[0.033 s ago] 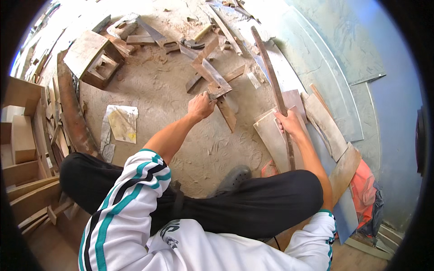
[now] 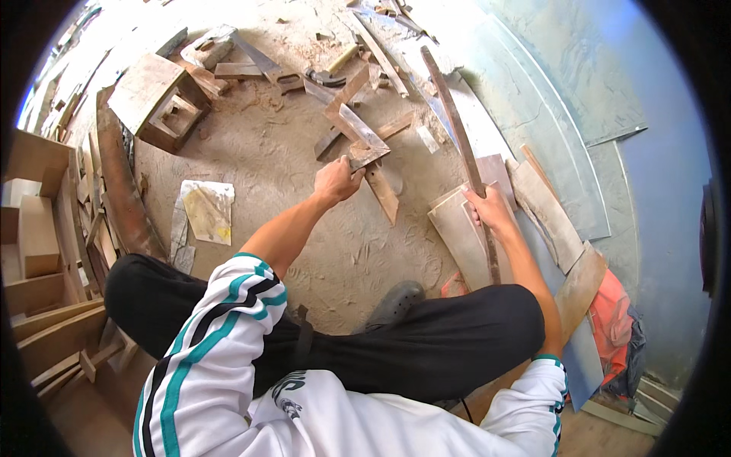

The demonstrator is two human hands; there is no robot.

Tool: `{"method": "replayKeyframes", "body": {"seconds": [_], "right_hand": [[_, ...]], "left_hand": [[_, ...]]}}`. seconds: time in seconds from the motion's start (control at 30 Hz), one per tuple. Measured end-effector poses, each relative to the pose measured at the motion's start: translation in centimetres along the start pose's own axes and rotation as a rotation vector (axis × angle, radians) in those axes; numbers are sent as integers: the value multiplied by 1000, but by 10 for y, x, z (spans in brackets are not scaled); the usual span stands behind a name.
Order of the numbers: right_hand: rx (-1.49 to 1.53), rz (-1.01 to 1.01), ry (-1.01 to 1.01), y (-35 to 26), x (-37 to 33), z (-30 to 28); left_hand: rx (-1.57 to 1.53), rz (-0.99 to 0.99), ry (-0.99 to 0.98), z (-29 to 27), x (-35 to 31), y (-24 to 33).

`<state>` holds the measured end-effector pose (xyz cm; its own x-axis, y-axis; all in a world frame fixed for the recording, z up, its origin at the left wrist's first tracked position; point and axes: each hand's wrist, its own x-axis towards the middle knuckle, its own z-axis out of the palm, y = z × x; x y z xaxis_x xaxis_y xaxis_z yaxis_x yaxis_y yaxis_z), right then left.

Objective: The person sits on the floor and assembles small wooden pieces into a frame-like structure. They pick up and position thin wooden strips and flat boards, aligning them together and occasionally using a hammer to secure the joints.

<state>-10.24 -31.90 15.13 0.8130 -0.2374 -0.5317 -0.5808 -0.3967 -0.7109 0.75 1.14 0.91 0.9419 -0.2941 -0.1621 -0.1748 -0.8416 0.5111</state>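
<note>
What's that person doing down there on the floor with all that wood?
A person sits on a dusty floor among wood scraps. The left hand grips the end of a flat angled wooden piece lying on the ground. The right hand holds a long thin wooden strip that reaches away over flat boards beside the leg.

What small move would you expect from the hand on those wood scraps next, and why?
Probably lift the short wood piece clear of the floor: the left hand already has a grip on its end, while the right hand steadies a long strip.
</note>
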Motion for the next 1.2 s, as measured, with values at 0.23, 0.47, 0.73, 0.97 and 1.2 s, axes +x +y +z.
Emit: {"method": "replayKeyframes", "body": {"seconds": [0.23, 0.47, 0.73, 0.97, 1.2], "right_hand": [[-434, -143, 235, -126, -51, -26], [-596, -320, 253, -237, -31, 31], [-458, -384, -137, -303, -6, 100], [-419, -328, -345, -290, 50, 140], [-150, -738, -116, -344, 98, 184]], "left_hand": [[-878, -41, -96, -52, 18, -52], [-1830, -180, 37, -98, 33, -111], [-2018, -340, 234, -120, 35, -167], [-1756, -447, 376, -118, -2, -209], [-1669, -616, 429, -104, -57, -266]]}}
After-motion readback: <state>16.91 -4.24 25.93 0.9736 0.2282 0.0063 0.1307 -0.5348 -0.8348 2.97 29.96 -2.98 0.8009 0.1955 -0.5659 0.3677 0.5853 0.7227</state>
